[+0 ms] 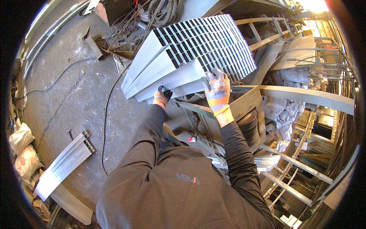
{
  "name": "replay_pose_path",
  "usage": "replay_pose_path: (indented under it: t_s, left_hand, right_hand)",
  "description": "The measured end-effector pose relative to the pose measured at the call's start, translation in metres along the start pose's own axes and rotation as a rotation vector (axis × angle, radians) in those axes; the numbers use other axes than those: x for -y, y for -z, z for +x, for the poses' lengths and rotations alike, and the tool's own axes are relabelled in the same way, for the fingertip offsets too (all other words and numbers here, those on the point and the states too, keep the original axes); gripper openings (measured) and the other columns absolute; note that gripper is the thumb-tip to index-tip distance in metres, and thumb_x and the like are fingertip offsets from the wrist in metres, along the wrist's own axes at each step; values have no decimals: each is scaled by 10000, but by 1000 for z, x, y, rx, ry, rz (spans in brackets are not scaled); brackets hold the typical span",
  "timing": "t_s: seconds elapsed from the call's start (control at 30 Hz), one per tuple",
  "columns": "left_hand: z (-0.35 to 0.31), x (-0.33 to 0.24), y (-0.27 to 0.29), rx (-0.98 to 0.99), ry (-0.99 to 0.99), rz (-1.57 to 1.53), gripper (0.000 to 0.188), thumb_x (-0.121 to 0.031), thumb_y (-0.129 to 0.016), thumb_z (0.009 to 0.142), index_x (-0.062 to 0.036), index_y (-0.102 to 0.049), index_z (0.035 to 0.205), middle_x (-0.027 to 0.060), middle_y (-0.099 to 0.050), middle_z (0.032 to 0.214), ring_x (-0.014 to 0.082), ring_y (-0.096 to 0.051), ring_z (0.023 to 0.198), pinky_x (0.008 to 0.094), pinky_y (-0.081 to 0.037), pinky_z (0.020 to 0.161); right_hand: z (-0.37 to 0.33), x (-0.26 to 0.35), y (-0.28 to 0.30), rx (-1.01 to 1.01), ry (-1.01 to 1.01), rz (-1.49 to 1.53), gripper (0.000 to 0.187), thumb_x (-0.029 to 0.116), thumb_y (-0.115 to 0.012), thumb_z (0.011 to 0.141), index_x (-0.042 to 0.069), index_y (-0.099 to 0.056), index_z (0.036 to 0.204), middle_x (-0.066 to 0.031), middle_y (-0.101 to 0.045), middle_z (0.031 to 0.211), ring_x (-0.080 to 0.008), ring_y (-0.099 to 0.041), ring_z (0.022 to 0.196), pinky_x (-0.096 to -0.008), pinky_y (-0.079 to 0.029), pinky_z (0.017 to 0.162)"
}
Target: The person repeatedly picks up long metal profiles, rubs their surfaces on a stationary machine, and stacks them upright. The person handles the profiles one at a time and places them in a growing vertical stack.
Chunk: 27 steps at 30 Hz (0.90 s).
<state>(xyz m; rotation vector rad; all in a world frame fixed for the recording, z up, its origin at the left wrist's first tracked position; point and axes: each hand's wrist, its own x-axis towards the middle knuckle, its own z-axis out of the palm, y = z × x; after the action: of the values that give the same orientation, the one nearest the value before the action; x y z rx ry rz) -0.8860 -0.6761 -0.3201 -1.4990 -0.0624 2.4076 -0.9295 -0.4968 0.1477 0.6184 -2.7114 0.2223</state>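
A tall stack of silvery rectangular metal tubes [213, 42] stands in front of me, its open ends facing right. On the near side, one rectangular metal tube [183, 78] sticks out past its neighbours. My left hand [162, 96], in a grey and orange glove, is closed at the lower edge of this tube, its dark fingertips curled against the metal. Gloved the same way, my right hand [217, 89] wraps over the tube's right end, fingers close together. The palm sides of both hands are hidden.
A few more tubes [66, 162] lie on the concrete floor [57, 110] at the left, near white sacks [26, 152]. A dark cable [105, 126] runs across the floor. Right of me stand a metal-framed machine [244, 105] and a ladder-like frame [293, 187]. Tangled wires [156, 13] hang behind the stack.
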Motion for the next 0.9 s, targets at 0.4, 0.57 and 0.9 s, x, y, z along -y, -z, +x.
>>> replay_pose_path:
  t_s: [0.4, 0.57, 0.9]
  left_hand:
    - [-60, -3, 7, -44, -158, 600, 777, -645, -655, 1072, -131, -507, 1635, 143, -591, 1528, 426, -640, 1326, 622, -545, 1060]
    - [-65, -32, 86, -59, -744, 1902, 577, -593, -682, 1049, -86, -718, 1323, 180, -773, 1037, 364, -758, 949, 502, -603, 845]
    - [-199, 44, 161, 848, -212, 3366, 263, -381, -563, 1108, -220, -767, 1066, 162, -798, 906, 355, -774, 808, 554, -593, 657]
  right_hand:
    - [-38, 11, 13, -135, -212, 326, 461, 116, -872, 915, 70, -735, 1353, -144, -697, 1381, -378, -702, 1221, -471, -596, 1037]
    - [-190, 18, 25, -64, -316, 391, 448, 77, -860, 926, 67, -722, 1352, -171, -721, 1358, -382, -727, 1207, -451, -615, 1020]
    - [-814, 108, -12, 577, -1949, 557, 575, 485, -779, 952, 7, -804, 1270, -212, -826, 1178, -394, -778, 1065, -492, -599, 991]
